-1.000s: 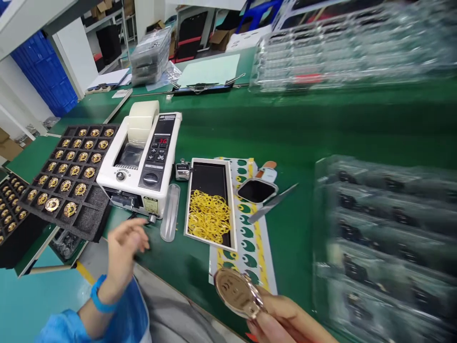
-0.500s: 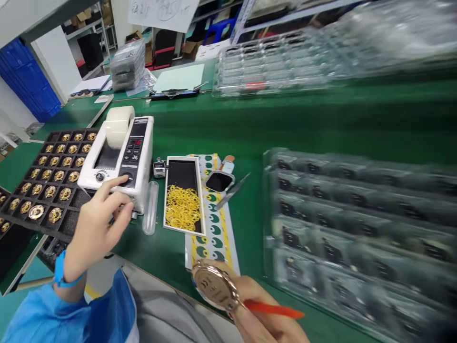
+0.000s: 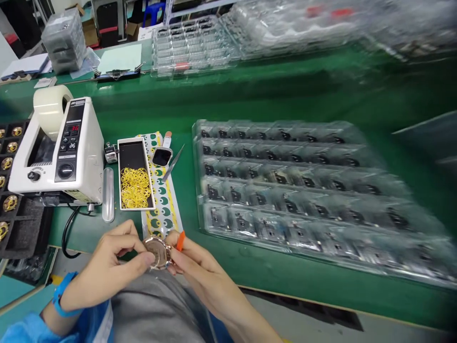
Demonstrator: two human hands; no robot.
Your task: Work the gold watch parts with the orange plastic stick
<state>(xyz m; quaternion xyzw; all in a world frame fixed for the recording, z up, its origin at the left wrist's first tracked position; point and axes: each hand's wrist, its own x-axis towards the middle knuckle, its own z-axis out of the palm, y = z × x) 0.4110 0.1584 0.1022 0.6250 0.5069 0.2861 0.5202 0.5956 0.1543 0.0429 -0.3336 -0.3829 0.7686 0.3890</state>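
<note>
A round rose-gold watch case [image 3: 159, 253] is held low in front of me, its smooth metal back turned up. My left hand [image 3: 116, 259], with a blue band at the wrist, pinches its left edge between thumb and fingers. Whether a thin piece of film is also under that thumb, I cannot tell. On the other side my right hand [image 3: 202, 267] grips the case's edge. An orange strip [image 3: 181, 240] sticks up between the right fingers; its lower part is hidden. Just beyond the hands lies a sticker sheet [image 3: 164, 202] with green and yellow shapes.
A white tape dispenser [image 3: 94, 157] stands at left, beside a black foam tray [image 3: 26, 238] of gold parts. A white-rimmed box [image 3: 152, 190] holds yellow rings. Nearby lie a smartwatch [image 3: 162, 156] and tweezers [image 3: 174, 163]. A large clear blister tray [image 3: 264, 190] of dark parts spans the right.
My left hand has left the tape dispenser's front panel and come to the watch case. My right hand has brought the case towards it. The view has swung right.
</note>
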